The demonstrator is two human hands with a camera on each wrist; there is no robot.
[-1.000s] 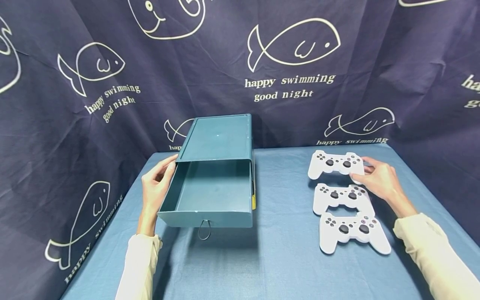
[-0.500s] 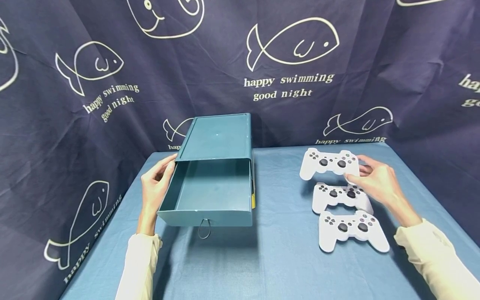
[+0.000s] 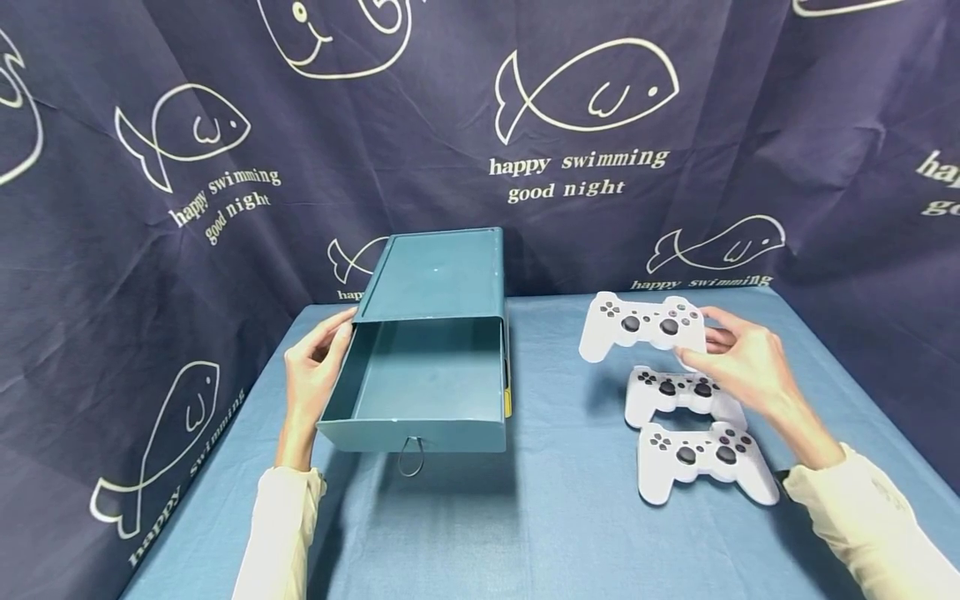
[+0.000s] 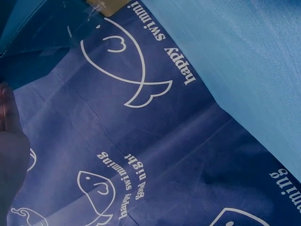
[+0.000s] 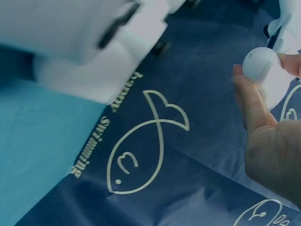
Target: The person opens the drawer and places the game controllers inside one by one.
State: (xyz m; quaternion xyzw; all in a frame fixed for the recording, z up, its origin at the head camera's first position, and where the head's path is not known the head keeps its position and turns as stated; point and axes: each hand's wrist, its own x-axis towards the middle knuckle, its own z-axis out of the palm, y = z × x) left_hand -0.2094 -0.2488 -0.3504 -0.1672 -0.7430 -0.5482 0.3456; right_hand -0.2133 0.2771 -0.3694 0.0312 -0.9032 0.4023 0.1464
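In the head view my right hand (image 3: 742,358) pinches the right grip of a white game controller (image 3: 611,329) and holds it above the table. The right wrist view shows that controller's rounded grip end (image 5: 261,66) between thumb and fingers. Two more white controllers lie below it: one nearer (image 3: 705,458), the other just behind it (image 3: 645,400). On the left, my left hand (image 3: 311,387) rests against the left side of a teal box (image 3: 442,275), its fingertips partly hidden. The box's drawer (image 3: 412,435) is pulled out towards me, with nothing visible inside.
A thin wire ring (image 3: 411,461) hangs from the drawer front. Something yellow (image 3: 507,402) shows at the box's right side. Blue cloth covers the table (image 3: 570,500); a dark curtain (image 3: 420,150) with fish drawings stands behind and at both sides.
My right hand has carried the held controller to the left and slightly up, away from the other two. The left hand, the box and the lying controllers stay put.
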